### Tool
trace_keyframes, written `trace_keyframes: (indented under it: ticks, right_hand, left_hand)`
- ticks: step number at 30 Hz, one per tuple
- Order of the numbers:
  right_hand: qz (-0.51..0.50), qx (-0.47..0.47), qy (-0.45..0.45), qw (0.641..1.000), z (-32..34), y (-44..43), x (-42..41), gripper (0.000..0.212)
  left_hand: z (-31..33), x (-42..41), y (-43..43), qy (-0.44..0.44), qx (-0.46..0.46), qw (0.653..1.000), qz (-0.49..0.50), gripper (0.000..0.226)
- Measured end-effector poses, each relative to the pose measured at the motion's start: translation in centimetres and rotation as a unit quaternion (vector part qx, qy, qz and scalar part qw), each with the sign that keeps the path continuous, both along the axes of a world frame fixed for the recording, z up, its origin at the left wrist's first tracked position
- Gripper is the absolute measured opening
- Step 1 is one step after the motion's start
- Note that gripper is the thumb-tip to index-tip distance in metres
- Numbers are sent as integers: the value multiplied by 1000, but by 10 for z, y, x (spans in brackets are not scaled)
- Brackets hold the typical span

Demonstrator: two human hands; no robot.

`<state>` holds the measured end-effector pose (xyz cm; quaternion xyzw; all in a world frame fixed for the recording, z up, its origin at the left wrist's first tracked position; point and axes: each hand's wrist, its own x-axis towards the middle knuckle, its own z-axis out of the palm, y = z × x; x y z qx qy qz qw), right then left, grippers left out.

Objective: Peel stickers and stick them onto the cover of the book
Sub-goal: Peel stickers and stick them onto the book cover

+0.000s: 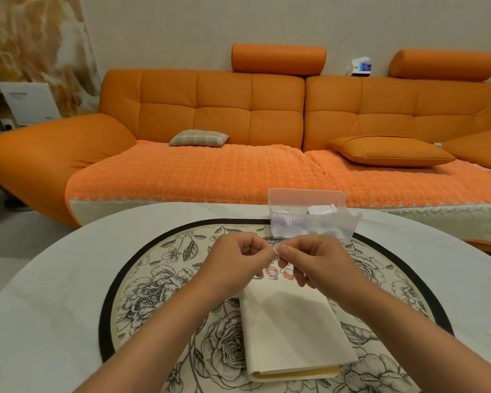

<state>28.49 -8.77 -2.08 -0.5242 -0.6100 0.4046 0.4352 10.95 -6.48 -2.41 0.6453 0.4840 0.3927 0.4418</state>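
Sticker (275, 254), small, pinched between the curled fingertips of the left hand (238, 259) and right hand (309, 259), above the far end of the cream-covered book (292, 330). Cartoon stickers (272, 273) sit on the cover. At 1 o'clock from the hands, a clear plastic box (284, 199) holds white paper slips (321, 209). The book lies on a floral mat (153, 285) on the desk (54, 279).

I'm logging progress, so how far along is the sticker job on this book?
Done: a few cartoon stickers already sit at the far end of the book cover. In hand: the left hand and right hand pinch one small sticker between them above the book. Left: sticking that one down; most of the cover is bare, and the clear box holds more paper pieces.
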Motion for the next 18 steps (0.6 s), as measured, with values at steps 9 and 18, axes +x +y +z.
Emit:
trace_keyframes:
  ticks: [9, 18]
  right_hand:
    - [-18, 32, -87, 996, 3, -3, 1, 22]
    - [-19, 38, -106, 993, 5, -6, 0, 24]
  left_hand:
    - [-2, -1, 1, 0, 8, 1000, -6, 10]
    - [-2, 0, 0, -2, 12, 1000, -7, 9]
